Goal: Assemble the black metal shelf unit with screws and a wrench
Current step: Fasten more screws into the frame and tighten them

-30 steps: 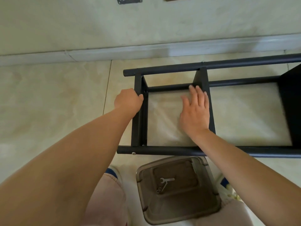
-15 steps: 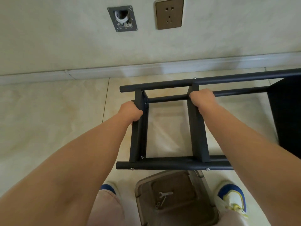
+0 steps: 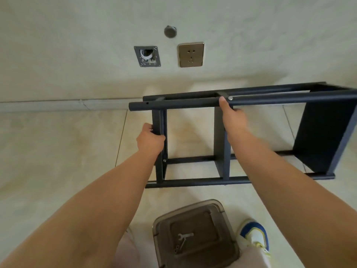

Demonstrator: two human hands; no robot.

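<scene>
The shelf unit (image 3: 241, 136) looks largely framed, both hands gripping it: left hand (image 3: 149, 140) on its end crosspiece, right hand (image 3: 232, 117) on the middle one, with the wrench (image 3: 185, 235) lying unused in the tray (image 3: 195, 209) below it.

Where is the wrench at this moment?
In the head view, the wrench lies inside the brown plastic container on the floor, bottom centre, below the black shelf frame and left of the shoe.

Black shelf unit (image 3: 220, 147) on its side, wrench (image 3: 185, 235) seemingly in container
</scene>
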